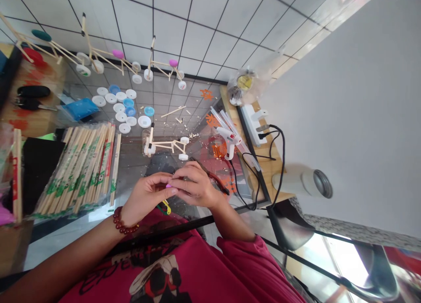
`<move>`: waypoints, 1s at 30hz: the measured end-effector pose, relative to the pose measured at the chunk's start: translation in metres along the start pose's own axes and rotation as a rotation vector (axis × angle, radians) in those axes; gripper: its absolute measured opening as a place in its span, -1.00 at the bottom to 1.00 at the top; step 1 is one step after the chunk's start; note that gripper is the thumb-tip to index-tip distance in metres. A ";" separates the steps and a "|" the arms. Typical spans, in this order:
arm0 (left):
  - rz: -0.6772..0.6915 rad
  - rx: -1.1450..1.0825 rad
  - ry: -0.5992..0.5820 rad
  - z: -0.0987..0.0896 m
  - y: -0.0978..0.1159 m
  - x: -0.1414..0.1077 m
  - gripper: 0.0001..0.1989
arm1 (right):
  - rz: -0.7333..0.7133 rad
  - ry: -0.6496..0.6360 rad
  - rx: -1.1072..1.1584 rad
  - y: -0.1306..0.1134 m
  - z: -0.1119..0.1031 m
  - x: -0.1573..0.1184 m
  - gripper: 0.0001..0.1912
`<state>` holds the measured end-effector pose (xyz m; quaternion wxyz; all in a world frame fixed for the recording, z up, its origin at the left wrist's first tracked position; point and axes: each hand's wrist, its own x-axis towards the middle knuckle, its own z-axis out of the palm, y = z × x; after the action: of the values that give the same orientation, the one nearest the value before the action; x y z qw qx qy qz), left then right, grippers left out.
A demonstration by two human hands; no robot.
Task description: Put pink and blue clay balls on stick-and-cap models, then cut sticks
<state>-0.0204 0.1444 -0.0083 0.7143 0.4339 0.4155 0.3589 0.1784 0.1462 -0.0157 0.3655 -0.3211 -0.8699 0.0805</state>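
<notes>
Both my hands meet near the front edge of a glass table. Between the fingertips of my left hand [144, 195] and my right hand [194, 184] is a small pink piece [169, 186], mostly covered by the fingers. Just beyond them stands a small stick tricycle frame [162, 144] with white cap wheels; neither hand touches it. A yellow-green tool handle [167, 207] shows below my fingers. Red-handled pliers [217, 180] lie beside my right hand, partly hidden by it.
Three finished stick tricycles [161, 66] stand along the back. White and blue caps [121, 106] lie left of centre, with packed chopsticks [79, 167] nearer me. At right are a glue gun [228, 138], a power strip [253, 123], black cables [279, 162] and a jar [305, 182].
</notes>
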 end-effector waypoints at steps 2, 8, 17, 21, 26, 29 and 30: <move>-0.003 0.011 -0.010 0.000 -0.001 0.000 -0.86 | 0.000 -0.006 0.013 0.000 0.000 0.000 -0.78; 0.007 0.025 -0.021 0.000 0.000 0.000 -0.86 | -0.003 -0.029 0.031 0.000 0.001 -0.001 -0.73; 0.032 0.099 -0.027 -0.001 0.002 -0.002 -0.87 | -0.004 0.008 0.058 -0.002 0.000 0.003 -0.82; 0.025 0.032 0.001 0.000 0.001 -0.002 -0.86 | -0.007 0.026 0.063 -0.002 -0.001 0.004 -0.81; 0.043 0.054 0.022 -0.001 0.002 -0.002 -0.90 | -0.015 0.004 0.045 -0.001 0.000 0.003 -0.78; 0.015 0.030 0.007 -0.001 0.004 -0.002 -0.86 | 0.012 0.023 0.072 -0.002 -0.001 0.005 -0.80; -0.006 0.003 0.010 -0.001 0.004 -0.002 -0.82 | 0.039 0.031 0.093 -0.003 -0.002 0.006 -0.81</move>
<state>-0.0231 0.1448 -0.0041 0.7128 0.4319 0.4209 0.3581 0.1755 0.1473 -0.0099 0.3921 -0.3219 -0.8529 0.1229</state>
